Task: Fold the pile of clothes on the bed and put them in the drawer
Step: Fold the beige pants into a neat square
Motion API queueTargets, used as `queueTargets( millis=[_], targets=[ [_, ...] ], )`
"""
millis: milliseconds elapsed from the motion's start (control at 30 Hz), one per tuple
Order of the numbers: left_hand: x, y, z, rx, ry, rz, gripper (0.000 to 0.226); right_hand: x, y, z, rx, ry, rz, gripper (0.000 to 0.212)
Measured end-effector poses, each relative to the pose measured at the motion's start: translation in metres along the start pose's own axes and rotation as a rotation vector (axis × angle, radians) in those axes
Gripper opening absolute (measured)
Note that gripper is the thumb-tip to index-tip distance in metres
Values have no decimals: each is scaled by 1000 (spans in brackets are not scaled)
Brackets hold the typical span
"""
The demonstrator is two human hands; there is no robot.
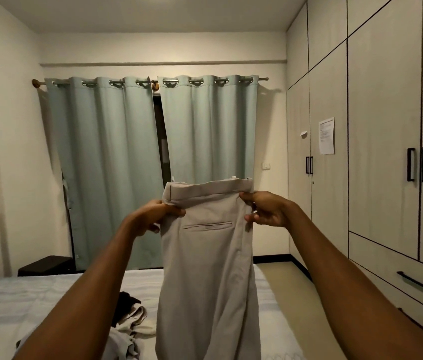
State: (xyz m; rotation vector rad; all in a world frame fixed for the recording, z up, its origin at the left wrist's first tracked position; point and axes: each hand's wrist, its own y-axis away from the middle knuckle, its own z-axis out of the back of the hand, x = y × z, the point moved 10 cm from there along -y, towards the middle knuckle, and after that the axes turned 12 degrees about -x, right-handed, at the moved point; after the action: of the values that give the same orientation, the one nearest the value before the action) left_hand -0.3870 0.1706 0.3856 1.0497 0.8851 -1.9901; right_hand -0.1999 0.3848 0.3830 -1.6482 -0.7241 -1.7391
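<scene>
Dim, warm indoor light from overhead — the curtains (pixel 150 165) throw soft shadows on the wall (pixel 18 126). Wide-angle bending bows the wardrobe (pixel 376 126) lines at the right edge; detail looks slightly soft throughout.

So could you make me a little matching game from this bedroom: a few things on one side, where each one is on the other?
Things:
1. beige trousers
2. pile of clothes
3. sheet of paper
4. curtains

Places:
A. stuck on a wardrobe door
B. lying on the bed
C. held up by the waistband in both hands, left hand and right hand
D. hanging from a rod on the far wall

Pairs: 1-C, 2-B, 3-A, 4-D
</scene>
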Motion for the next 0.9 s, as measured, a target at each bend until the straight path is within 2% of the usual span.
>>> queueTargets(
  millis=[100, 200, 367, 500, 567, 633, 700, 733, 833, 900],
  targets=[
    [25, -7, -18, 143, 111, 48, 63, -38, -18, -23, 93, -218, -115, 36],
    [51, -11, -37, 242, 311, 180, 47, -75, -42, -32, 100, -285, -179, 44],
    [133, -30, -81, 391, 221, 429, 53, -149, -86, -44, 163, -182, -380, 50],
    [209, -73, -127, 382, 124, 564, 50, -214, -137, -47, 167, -61, -541, 57],
    [223, -106, -140, 274, 139, 557, 48, -231, -172, -47, 84, 17, -527, 63],
    [210, -164, -139, 32, 217, 369, 36, -217, -222, -56, -8, -41, -383, 67],
    [179, -219, -120, -258, 313, 152, 29, -169, -277, -63, -114, -237, -163, 65],
    [162, -239, -111, -357, 357, 76, 33, -141, -300, -60, -172, -332, -45, 68],
    [102, -296, -83, -526, 468, -116, 45, -45, -369, -49, -210, -477, 282, 59],
    [48, -322, -58, -597, 537, -258, 38, 20, -380, -43, -180, -499, 411, 52]
  ],
)
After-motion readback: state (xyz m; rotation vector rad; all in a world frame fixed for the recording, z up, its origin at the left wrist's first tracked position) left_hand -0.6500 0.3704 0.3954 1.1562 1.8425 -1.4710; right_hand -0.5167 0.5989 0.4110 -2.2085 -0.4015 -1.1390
